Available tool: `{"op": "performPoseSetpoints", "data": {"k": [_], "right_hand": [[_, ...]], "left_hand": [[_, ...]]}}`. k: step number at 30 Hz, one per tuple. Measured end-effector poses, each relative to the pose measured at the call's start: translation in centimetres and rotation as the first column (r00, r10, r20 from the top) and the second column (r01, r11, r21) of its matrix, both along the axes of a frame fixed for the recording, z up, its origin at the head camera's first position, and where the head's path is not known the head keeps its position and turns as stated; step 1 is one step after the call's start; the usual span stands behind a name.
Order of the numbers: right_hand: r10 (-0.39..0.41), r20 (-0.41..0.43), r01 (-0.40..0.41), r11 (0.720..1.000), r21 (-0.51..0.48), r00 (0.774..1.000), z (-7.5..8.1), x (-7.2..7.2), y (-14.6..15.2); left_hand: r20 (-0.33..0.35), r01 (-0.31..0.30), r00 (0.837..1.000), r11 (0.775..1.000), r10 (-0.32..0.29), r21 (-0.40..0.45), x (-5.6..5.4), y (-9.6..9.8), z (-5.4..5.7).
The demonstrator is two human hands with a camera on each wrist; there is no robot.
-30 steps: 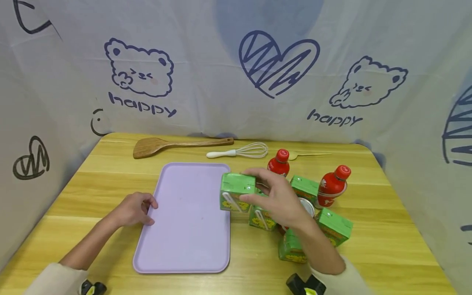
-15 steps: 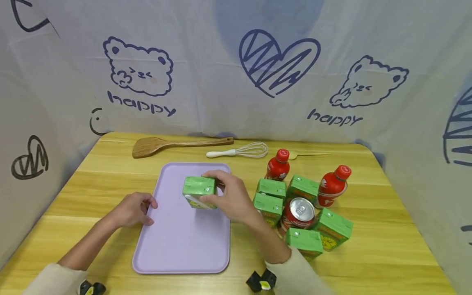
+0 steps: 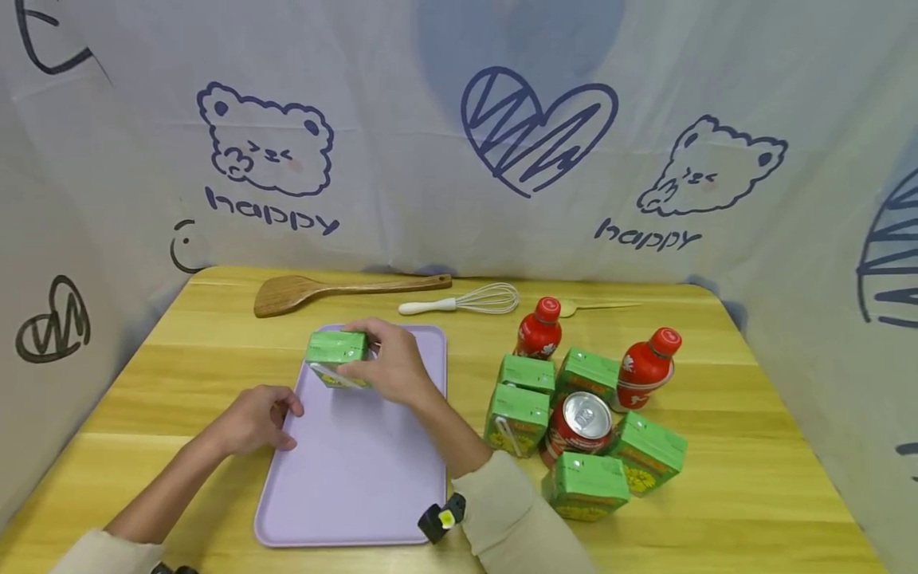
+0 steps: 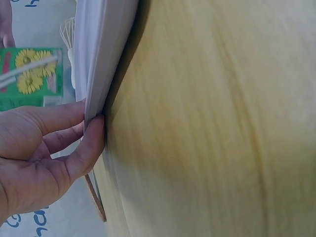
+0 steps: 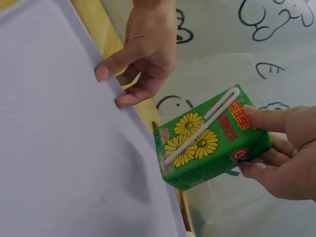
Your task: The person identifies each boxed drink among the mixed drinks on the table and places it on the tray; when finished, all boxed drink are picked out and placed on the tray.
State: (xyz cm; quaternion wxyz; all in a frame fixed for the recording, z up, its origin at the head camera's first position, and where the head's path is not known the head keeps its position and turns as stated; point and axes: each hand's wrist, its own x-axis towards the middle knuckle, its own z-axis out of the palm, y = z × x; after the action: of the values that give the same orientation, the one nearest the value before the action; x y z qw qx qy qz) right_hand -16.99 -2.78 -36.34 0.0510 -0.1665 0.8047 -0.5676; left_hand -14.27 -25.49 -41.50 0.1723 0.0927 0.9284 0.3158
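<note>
My right hand (image 3: 390,363) grips a green drink carton (image 3: 337,351) with yellow flowers and a white straw on its side. It holds the carton over the far left corner of a flat lilac tray (image 3: 351,486). In the right wrist view the carton (image 5: 207,138) is tilted, with a shadow on the tray below it. My left hand (image 3: 254,418) is at the tray's left edge. The left wrist view shows this hand (image 4: 44,153) pinching the tray rim (image 4: 111,54) between thumb and fingers.
Right of the tray stand several green cartons (image 3: 590,486), a red can (image 3: 577,426) and two red bottles (image 3: 539,331). Along the back of the table lie a wooden spatula (image 3: 287,295), a white whisk (image 3: 459,301) and a thin pale spoon (image 3: 595,304).
My right hand has carried the drink carton leftward from the tray's right edge to above its far left corner. My left hand has stayed at the tray's left edge.
</note>
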Motion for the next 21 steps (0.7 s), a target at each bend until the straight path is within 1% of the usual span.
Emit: {"op": "performPoseSetpoints", "data": {"k": [4, 8, 12, 16, 19, 21], "right_hand": [[-0.016, 0.035, 0.015, 1.000, 0.025, 0.999, -0.3, -1.1, -1.1], [-0.025, 0.062, 0.024, 0.999, 0.021, 0.998, -0.9, -2.2, -1.6], [-0.050, 0.077, 0.049, 0.999, 0.021, 0.996, -1.7, -3.3, -2.1], [-0.082, 0.096, 0.078, 0.996, 0.042, 0.992, -2.4, -4.5, -2.5], [-0.088, 0.114, 0.084, 0.995, 0.045, 0.990, -2.7, -5.2, -2.6], [-0.084, 0.116, 0.078, 0.996, 0.050, 0.990, -2.7, -5.6, -2.7]], "left_hand": [[-0.003, -0.002, 1.000, 1.000, 0.002, 0.009, 0.1, -0.2, -0.1], [0.008, -0.011, 1.000, 1.000, 0.011, 0.009, 0.3, -0.3, -0.2], [-0.010, -0.010, 1.000, 1.000, 0.010, -0.004, 0.5, -0.4, -0.1], [-0.017, -0.004, 1.000, 1.000, 0.004, 0.020, 0.5, -0.4, -0.1], [-0.008, -0.001, 1.000, 0.999, 0.002, 0.043, 0.4, -0.2, -0.2], [-0.007, -0.005, 1.000, 0.999, 0.005, 0.041, 0.4, -0.1, -0.2]]}}
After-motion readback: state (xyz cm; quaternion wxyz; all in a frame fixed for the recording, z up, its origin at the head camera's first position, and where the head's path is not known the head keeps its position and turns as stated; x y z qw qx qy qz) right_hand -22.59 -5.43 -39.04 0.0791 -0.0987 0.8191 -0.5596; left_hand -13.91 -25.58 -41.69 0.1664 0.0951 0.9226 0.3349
